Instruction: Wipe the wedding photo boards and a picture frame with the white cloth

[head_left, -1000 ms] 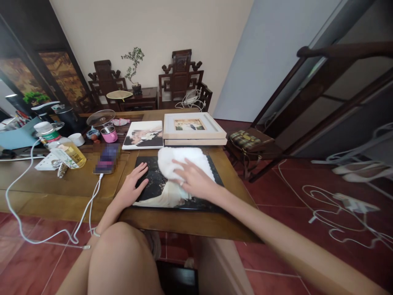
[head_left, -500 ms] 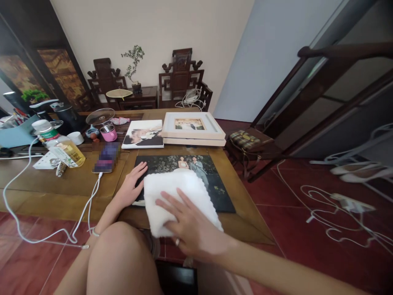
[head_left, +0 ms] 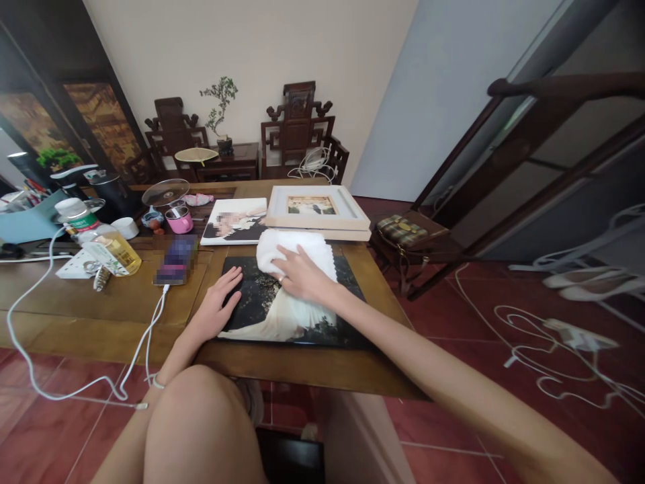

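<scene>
A large dark wedding photo panel (head_left: 297, 321) lies flat on the wooden table (head_left: 312, 363). My left hand (head_left: 218, 302) rests on its left edge, fingers stretched out, holding nothing. With my right hand (head_left: 305, 274) I press a folded white cloth (head_left: 302, 245) on the far part of the photo. Fingers of that hand are bent over the cloth. Cloth and hand cover the top middle of the picture, while the long pale dress shows below them.
Behind the panel lie stacked pale frames (head_left: 347, 214) and a white-edged photo book (head_left: 234, 232). To the left are a charging phone (head_left: 174, 261), a pink cup (head_left: 179, 220) and a bottle of yellow liquid (head_left: 113, 249). A white cable (head_left: 30, 376) hangs over the table edge.
My right hand has slid the white cloth away from me, from the near edge to the far edge of the photo, uncovering the dress. My left hand has stayed in place.
</scene>
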Demonstrator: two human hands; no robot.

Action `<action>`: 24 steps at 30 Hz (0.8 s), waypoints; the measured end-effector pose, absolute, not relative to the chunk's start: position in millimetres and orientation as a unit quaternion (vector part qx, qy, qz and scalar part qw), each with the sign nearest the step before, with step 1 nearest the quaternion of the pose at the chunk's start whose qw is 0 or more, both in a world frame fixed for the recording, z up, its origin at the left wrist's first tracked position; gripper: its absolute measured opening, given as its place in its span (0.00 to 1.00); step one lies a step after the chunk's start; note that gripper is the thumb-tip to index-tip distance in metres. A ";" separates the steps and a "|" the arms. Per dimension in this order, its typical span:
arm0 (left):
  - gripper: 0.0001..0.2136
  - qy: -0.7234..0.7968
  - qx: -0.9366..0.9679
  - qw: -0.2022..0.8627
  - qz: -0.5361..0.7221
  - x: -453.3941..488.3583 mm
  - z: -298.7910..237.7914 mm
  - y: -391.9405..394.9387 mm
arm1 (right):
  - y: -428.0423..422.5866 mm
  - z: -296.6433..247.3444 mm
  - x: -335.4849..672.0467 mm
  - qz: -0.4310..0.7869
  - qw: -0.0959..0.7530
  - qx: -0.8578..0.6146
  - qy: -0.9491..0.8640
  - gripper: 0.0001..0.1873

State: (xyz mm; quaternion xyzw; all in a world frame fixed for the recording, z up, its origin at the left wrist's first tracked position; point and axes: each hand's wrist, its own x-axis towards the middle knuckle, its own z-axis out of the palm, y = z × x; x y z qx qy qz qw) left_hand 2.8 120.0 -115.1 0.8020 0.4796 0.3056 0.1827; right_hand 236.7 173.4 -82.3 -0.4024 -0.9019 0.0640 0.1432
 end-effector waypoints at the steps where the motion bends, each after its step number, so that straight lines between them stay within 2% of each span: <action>1: 0.21 0.479 0.801 0.183 0.308 2.7 -115.1 120.0 | 166.0 -81.8 232.5 0.065 0.138 -0.404 -0.902 0.17; 9: 0.21 0.485 0.803 0.180 0.296 1.7 -115.2 120.2 | 44.5 -81.6 226.6 0.136 0.079 -0.317 -0.935 0.17; 12: 0.20 0.484 0.804 0.177 0.296 1.3 -115.6 120.3 | 29.1 -80.1 240.8 0.163 0.080 -0.291 -0.939 0.18; 20: 0.21 0.483 0.799 0.181 0.308 1.6 -114.0 118.6 | 116.8 -80.7 255.9 0.062 0.126 -0.435 -0.890 0.17; 24: 0.20 0.481 0.777 0.188 0.360 4.9 -106.7 113.6 | 143.0 -80.4 228.6 0.060 0.135 -0.429 -0.891 0.17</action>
